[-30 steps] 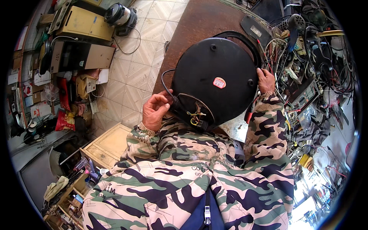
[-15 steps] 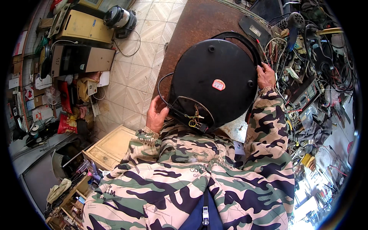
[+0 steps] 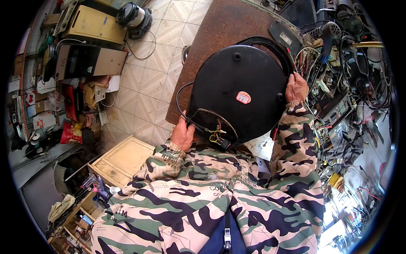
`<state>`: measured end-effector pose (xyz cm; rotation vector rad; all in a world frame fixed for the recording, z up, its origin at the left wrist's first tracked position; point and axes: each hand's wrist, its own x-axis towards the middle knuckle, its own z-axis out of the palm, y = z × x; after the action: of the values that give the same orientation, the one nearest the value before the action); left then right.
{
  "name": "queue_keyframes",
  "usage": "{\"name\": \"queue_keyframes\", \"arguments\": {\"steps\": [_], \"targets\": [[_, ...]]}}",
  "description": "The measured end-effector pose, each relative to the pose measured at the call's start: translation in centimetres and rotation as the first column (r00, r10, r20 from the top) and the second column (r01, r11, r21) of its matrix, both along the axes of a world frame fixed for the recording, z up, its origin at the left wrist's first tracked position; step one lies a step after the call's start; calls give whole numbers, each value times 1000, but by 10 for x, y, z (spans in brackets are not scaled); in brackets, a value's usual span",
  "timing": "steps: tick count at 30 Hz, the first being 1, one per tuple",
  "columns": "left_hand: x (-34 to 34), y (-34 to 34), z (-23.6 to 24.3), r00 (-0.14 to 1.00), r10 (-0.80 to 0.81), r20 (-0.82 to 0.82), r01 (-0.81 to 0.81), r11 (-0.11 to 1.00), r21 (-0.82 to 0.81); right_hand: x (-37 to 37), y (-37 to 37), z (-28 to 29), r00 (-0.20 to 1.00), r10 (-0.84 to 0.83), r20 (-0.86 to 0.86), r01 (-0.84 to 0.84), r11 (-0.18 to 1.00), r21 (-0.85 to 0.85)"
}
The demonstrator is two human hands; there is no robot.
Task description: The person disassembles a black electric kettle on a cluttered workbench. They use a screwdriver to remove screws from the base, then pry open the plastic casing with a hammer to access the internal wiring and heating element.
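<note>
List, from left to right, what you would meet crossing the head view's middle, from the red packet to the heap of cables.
Red packet → pale wooden panel → left grip → round black appliance → right grip → heap of cables and parts.

Left grip [image 3: 182, 135] now nearer the wires [image 3: 217, 134]
</note>
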<state>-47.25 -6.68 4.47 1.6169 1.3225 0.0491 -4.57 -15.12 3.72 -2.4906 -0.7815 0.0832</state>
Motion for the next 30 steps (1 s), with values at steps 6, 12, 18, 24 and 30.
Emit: {"name": "queue_keyframes", "arguments": {"steps": [6, 12, 18, 24, 30], "targets": [[-1, -4, -2, 993, 101, 63, -97, 994, -55, 1, -2, 10, 994, -41, -102, 42, 999, 5], [-12, -3, -3, 972, 190, 137, -174, 977, -122, 1, -18, 7, 985, -23, -174, 46, 991, 126], [-1, 10, 25, 971, 202, 130, -188, 975, -116, 3, -31, -2, 960, -31, -280, 89, 977, 195], [-8, 12, 13, 951, 184, 248, -170, 982, -78, 6, -42, -8, 937, -33, -349, 133, 954, 268], [5, 19, 37, 949, 218, 227, -180, 968, -173, 9, -47, 3, 897, -27, -441, 181, 933, 312]]}}
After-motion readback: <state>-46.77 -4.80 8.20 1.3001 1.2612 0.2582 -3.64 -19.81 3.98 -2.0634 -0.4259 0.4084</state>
